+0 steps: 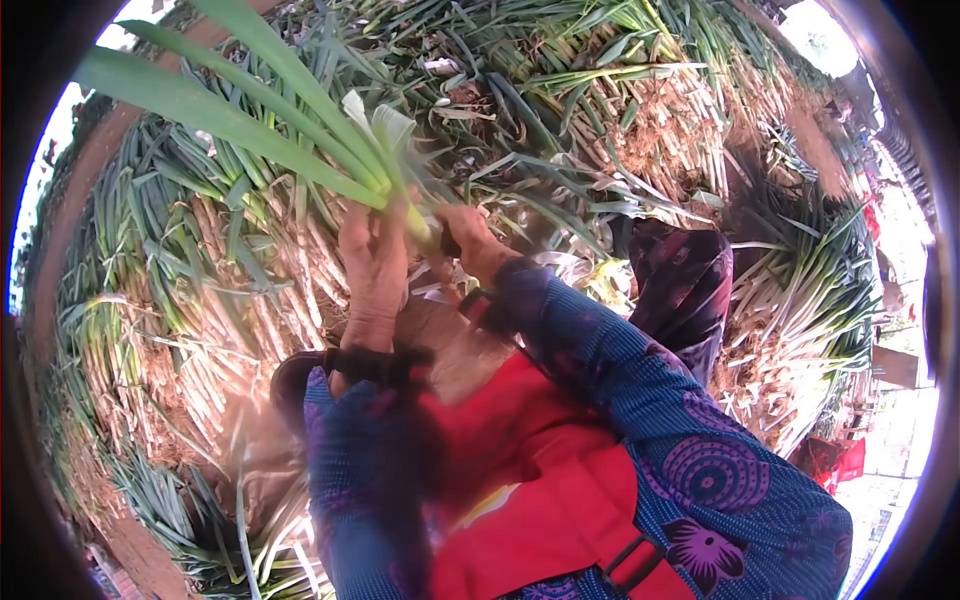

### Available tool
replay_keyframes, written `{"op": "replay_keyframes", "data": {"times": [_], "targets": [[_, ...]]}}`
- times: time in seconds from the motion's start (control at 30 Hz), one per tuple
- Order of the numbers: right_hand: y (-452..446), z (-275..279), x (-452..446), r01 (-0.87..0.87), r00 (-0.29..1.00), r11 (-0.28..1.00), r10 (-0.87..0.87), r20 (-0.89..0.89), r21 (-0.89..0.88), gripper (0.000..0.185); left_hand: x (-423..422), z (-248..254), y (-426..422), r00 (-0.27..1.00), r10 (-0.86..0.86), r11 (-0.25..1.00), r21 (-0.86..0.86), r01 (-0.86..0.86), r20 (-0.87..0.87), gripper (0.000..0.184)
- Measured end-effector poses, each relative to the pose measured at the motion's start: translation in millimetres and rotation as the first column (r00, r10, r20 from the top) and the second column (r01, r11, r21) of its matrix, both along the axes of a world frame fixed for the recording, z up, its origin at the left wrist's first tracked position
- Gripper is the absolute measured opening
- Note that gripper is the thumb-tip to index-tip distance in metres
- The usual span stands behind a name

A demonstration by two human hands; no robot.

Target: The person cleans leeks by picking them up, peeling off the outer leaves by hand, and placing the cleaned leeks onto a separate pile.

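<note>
Left grip (372, 255) is closed round a leek (378, 182), leaves (225, 128) angled away, probably to steady it beside the right hand (470, 238), whose hold I can't tell.

This is a produce-handling place — a harvest yard or a sorting shed for green onions, though whether it is roofed cannot be told. Unbagged, root-on stalks show it: a long bank of green onions (220, 300) fills the left side, another heap (650, 120) lies at the upper right, and a further pile (790, 320) stands beyond the person's knee (680, 275). Loose leaves and peeled scraps (600, 205) litter the space between them, and brown ground (150, 560) shows at the lower left. In the middle the person wears a red apron (550, 490) — workwear — and a green onion stalk (385, 180) is in the left hand (373, 250). Strong white light at the edges suggests daylight.
</note>
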State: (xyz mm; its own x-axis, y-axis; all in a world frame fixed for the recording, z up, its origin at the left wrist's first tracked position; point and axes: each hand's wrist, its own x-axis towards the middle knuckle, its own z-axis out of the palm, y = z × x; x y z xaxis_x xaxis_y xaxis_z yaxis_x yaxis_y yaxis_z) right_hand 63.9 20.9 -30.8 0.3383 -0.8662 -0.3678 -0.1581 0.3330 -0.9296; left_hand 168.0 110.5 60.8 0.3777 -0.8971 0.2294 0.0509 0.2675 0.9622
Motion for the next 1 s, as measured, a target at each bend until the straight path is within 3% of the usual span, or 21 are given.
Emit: {"op": "replay_keyframes", "data": {"times": [0.03, 0.07, 0.13, 0.23, 0.3, 0.33, 0.37, 0.4, 0.43, 0.47, 0.53, 0.57, 0.63, 0.67, 0.77, 0.83, 0.87, 0.9, 0.93, 0.97, 1.0], "targets": [[3, 12, 3, 0.101, 0.909, 0.896, -0.260, 0.326, 0.433, 0.034, 1, 5, 1, 0.999, 0.001, 0.999, 0.050, 0.002, -0.046, 0.027], [1, 12, 3, -0.024, 0.893, 0.882, -0.192, 0.406, 0.470, 0.036, 2, 3, -1, 1.000, 0.008, 1.000, 0.013, -0.008, -0.015, 0.027], [-4, 12, 2, -0.272, 0.822, 0.817, -0.077, 0.564, 0.508, 0.041, 7, -9, -6, 0.999, 0.023, 0.998, -0.058, -0.020, 0.045, 0.028], [0, -5, 6, -0.274, 0.847, 0.944, 0.146, 0.512, 0.185, 0.037, 16, -22, -10, 0.990, 0.058, 0.997, -0.063, -0.050, 0.131, 0.029], [4, -17, 7, -0.177, 0.878, 0.970, 0.231, 0.419, -0.166, 0.031, 4, -1, -4, 0.995, 0.032, 0.999, 0.043, -0.028, -0.091, 0.028], [0, -26, 9, -0.113, 0.919, 0.877, 0.272, 0.286, -0.468, 0.028, 1, 3, -4, 0.985, 0.051, 0.994, 0.109, -0.033, -0.162, 0.028], [-4, -36, 11, -0.035, 0.968, 0.697, 0.202, 0.150, -0.716, 0.025, 1, -3, -6, 0.994, 0.030, 0.998, 0.056, -0.024, -0.108, 0.029], [5, 0, 9, 0.009, 0.973, 0.935, 0.074, 0.219, -0.354, 0.024, 2, -8, -8, 0.999, 0.019, 1.000, 0.005, -0.019, -0.048, 0.029], [15, 39, 7, 0.140, 0.953, 0.987, -0.155, 0.260, 0.079, 0.023, 0, -6, -9, 0.999, 0.027, 0.999, -0.021, -0.028, -0.022, 0.027], [13, 35, 11, 0.158, 0.967, 0.982, -0.175, 0.188, 0.101, 0.024, 0, -11, -11, 0.999, 0.030, 0.999, -0.030, -0.030, -0.015, 0.029], [8, 11, 19, 0.187, 0.979, 0.918, -0.204, -0.013, -0.349, 0.026, -1, -22, -12, 0.999, 0.046, 0.998, -0.039, -0.046, 0.003, 0.031], [5, 2, 20, 0.153, 0.984, 0.930, -0.175, -0.037, -0.333, 0.026, -3, -20, -11, 0.999, 0.052, 0.998, -0.019, -0.052, 0.007, 0.030], [-1, -18, 18, -0.189, 0.906, 0.742, -0.121, -0.406, -0.643, 0.026, -5, -24, -10, 0.996, 0.073, 0.997, -0.012, -0.072, 0.044, 0.030], [-2, -26, 18, -0.386, 0.809, 0.597, -0.147, -0.569, -0.703, 0.026, -5, -24, -10, 0.994, 0.084, 0.996, -0.007, -0.084, 0.065, 0.029], [9, -32, 0, -0.424, 0.781, 0.625, -0.115, -0.614, -0.655, 0.027, -8, -8, -4, 0.994, 0.076, 0.995, -0.071, -0.071, 0.076, 0.031], [5, -57, -6, -0.006, 0.872, 0.886, -0.223, -0.436, -0.464, 0.029, -3, 0, -5, 0.990, 0.138, 0.985, -0.109, -0.136, 0.011, 0.033], [1, -85, -21, 0.022, 0.926, 0.829, -0.228, -0.301, -0.559, 0.030, 2, 14, -3, 0.984, 0.175, 0.978, -0.115, -0.175, -0.010, 0.034], [-7, -111, -47, -0.045, 0.942, 0.913, -0.096, -0.321, -0.406, 0.031, 8, 31, 3, 0.973, 0.226, 0.974, -0.030, -0.225, 0.039, 0.040], [-7, -120, -67, -0.039, 0.903, 0.932, -0.121, -0.413, -0.360, 0.030, 25, 23, 0, 0.969, 0.246, 0.966, -0.080, -0.247, -0.028, 0.042], [-19, -127, -87, -0.117, 0.810, 0.965, -0.045, -0.585, -0.236, 0.033, 38, 20, 0, 0.969, 0.230, 0.968, -0.079, -0.237, -0.086, 0.042], [-15, -108, -111, -0.173, 0.766, 0.953, -0.029, -0.643, -0.249, 0.039, 50, 18, 1, 0.966, 0.212, 0.971, -0.083, -0.226, -0.146, 0.042]]}}
